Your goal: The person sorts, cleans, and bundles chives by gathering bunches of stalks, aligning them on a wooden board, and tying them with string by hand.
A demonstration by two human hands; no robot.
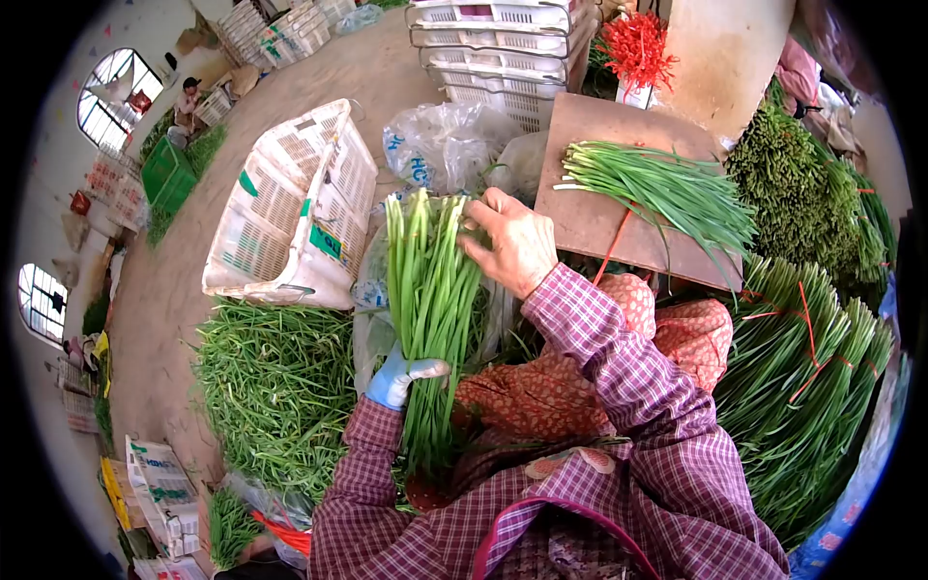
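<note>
My left hand [399, 378], in a blue and white glove, is wrapped around the lower part of a bunch of garlic chives [425, 280]. The bunch stands upright before me, pale cut ends at the top and green leaves hanging below. At its upper right side, my bare right hand [512, 240] has curled fingers pinching stems near the cut ends. Another bunch of garlic chives [667, 188] lies on a brown board [590, 130] to the right. Below left of the held bunch spreads a heap of loose green leaves [275, 387].
A white plastic crate [275, 208] sits tilted at the left, beside clear plastic bags [449, 145]. Stacked white crates [503, 48] rise behind. Red ties [638, 53] hang near the board. Tied bundles of chives [802, 387] are piled right. Another person [187, 104] sits far left.
</note>
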